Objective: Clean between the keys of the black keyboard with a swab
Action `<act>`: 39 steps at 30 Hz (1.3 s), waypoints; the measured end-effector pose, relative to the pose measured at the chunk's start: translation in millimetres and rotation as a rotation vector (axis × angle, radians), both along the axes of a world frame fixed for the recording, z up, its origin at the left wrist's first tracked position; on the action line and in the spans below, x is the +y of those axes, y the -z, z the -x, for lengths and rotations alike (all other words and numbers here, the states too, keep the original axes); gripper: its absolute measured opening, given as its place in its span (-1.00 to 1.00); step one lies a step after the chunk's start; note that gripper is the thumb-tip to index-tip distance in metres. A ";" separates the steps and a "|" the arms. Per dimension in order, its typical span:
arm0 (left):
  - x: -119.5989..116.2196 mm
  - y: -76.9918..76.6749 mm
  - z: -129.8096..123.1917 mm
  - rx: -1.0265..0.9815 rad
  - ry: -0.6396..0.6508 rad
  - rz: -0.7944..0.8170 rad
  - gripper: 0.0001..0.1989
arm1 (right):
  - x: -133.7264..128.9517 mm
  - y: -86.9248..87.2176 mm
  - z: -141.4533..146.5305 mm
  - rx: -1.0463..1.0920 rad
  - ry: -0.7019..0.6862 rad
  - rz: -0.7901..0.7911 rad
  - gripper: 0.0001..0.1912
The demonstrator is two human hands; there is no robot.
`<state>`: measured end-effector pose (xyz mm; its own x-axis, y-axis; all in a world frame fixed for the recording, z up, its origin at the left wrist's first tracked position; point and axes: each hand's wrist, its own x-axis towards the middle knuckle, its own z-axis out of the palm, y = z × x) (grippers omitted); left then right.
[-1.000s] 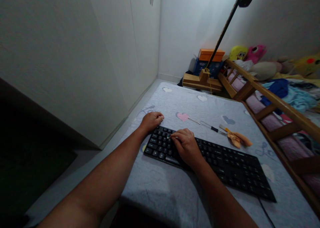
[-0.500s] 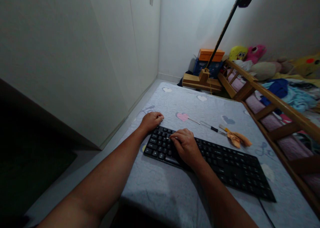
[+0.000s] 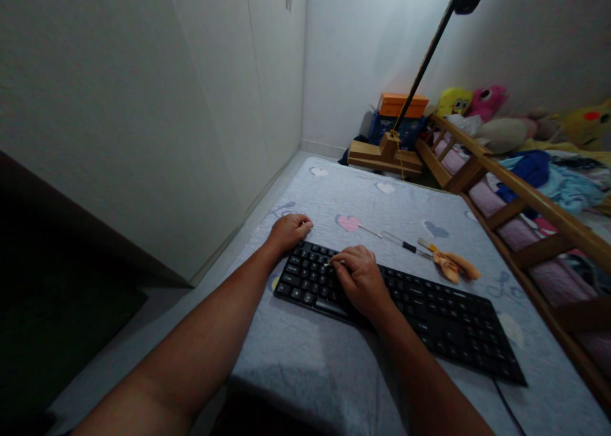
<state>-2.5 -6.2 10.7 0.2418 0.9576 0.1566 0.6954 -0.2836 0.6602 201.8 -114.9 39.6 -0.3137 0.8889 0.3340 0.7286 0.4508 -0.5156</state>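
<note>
A black keyboard [image 3: 443,321] lies aslant on the bed-like surface with the heart-print cover. My right hand [image 3: 360,277] is over its left-centre keys, fingers pinched on a thin white-tipped stick that looks like a cotton swab [image 3: 328,264]; its tip is down at the keys. Beside the keyboard's upper left corner rests my left hand [image 3: 290,231], fingers curled together; whatever may be in them is hidden. Beyond the keyboard lie another cotton swab [image 3: 370,231], a wire-loop puller with a black grip [image 3: 408,247], a brush [image 3: 427,245] and a crumpled orange cloth [image 3: 453,266].
A pale wardrobe [image 3: 205,92] stands close along the left. On the right runs a wooden bed rail [image 3: 515,175] with clothes and plush toys behind it. A lamp stand on a wooden base [image 3: 386,154] and stacked boxes [image 3: 403,105] are at the far wall. The keyboard cable [image 3: 508,407] trails toward me.
My right hand has shifted slightly to the right along the keys, the white tip moving with it. My left hand and the keyboard have stayed put.
</note>
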 end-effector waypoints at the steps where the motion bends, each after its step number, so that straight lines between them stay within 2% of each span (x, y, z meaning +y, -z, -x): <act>1: 0.0 -0.1 0.1 0.000 -0.001 0.001 -0.63 | -0.1 -0.4 -0.4 -0.001 0.003 0.000 -0.85; 13: -1.9 -4.6 -1.3 0.016 0.005 -0.012 -0.62 | 0.6 2.2 2.5 -0.005 -0.020 -0.041 -0.82; 39: -2.3 -6.0 -0.5 0.017 -0.008 -0.001 -0.64 | 7.8 -0.3 22.4 -0.017 -0.075 0.001 -0.82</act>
<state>-2.0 -8.4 16.7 0.2364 0.9595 0.1534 0.7087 -0.2783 0.6484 179.3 -107.2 39.9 -0.3846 0.8631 0.3273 0.7015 0.5038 -0.5041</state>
